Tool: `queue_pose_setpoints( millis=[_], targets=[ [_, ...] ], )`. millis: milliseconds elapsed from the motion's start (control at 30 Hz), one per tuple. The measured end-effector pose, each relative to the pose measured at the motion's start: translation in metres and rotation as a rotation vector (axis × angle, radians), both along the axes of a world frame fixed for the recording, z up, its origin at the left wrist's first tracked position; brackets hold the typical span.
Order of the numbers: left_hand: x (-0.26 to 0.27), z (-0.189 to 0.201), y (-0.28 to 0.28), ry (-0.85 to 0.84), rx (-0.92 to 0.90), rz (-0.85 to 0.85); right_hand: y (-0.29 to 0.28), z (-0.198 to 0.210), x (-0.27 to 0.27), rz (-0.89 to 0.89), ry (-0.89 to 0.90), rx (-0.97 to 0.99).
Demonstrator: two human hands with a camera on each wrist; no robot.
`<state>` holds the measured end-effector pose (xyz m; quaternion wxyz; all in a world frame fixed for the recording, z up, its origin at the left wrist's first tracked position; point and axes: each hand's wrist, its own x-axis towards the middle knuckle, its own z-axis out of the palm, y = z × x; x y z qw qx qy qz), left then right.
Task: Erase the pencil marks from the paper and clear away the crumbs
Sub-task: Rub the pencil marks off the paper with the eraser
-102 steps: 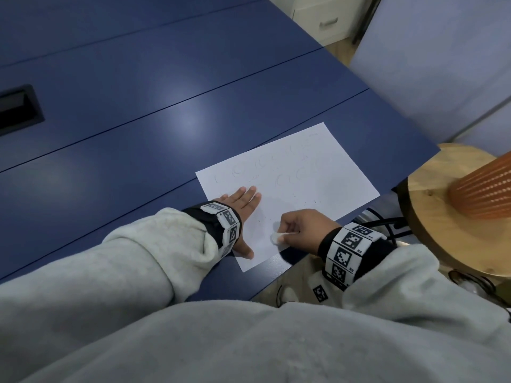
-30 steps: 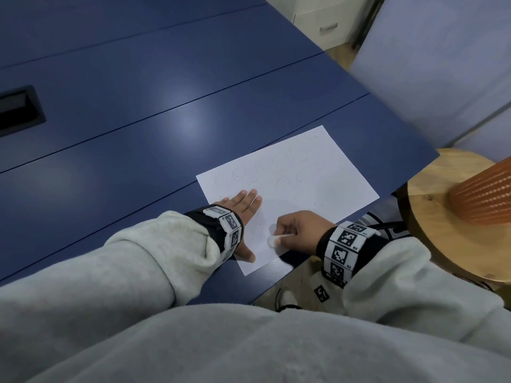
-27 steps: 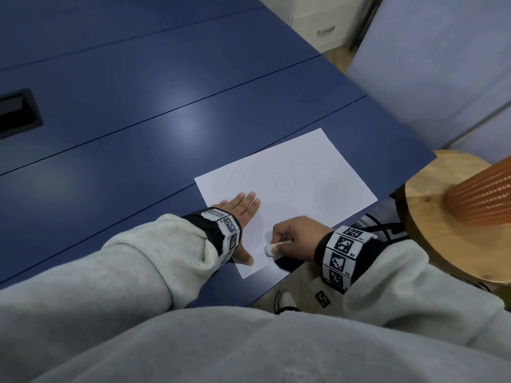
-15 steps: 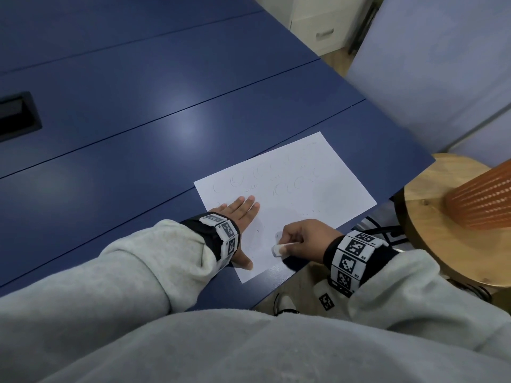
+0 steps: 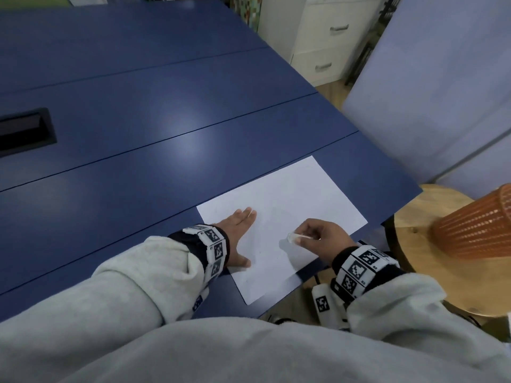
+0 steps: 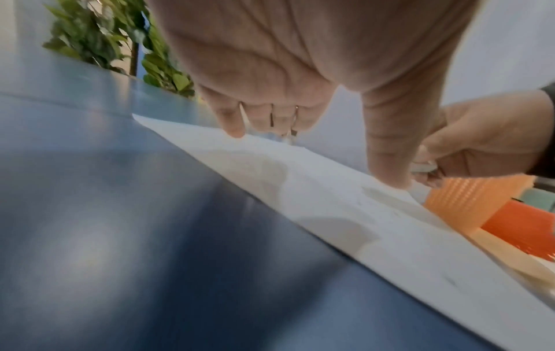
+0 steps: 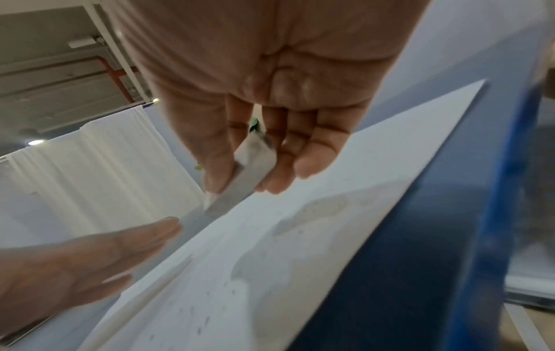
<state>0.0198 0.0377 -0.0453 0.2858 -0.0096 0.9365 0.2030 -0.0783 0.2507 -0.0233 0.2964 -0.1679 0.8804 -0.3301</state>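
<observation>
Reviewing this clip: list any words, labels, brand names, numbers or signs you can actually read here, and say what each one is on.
No readable text in any view.
Wristbands: black-and-white square code markers, with tiny characters beside them too small to read.
Paper: only very faint pencil traces, not legible as words; small dark specks show on it in the right wrist view.
Eraser pinched in the right hand: no print visible.
Orange basket and drawer cabinet: no labels visible.
</observation>
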Motion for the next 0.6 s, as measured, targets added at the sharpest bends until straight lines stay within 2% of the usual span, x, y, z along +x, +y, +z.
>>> queue_pose_setpoints(
  millis=[100,267,600],
  targets=[
    [0.001,0.006,-0.015,0.029,-0.071,0.100,-0.002,0.007,-0.007,-0.014,0.003,-0.014],
    [0.014,0.005,-0.031,-0.114,-0.231,0.250,-0.017,0.004,-0.015,0.010,-0.040,-0.063],
    [0.028,-0.004,-0.024,-0.204,-0.257,0.348,-0.064,-0.009,-0.024,0.301,-0.045,0.000]
  ],
)
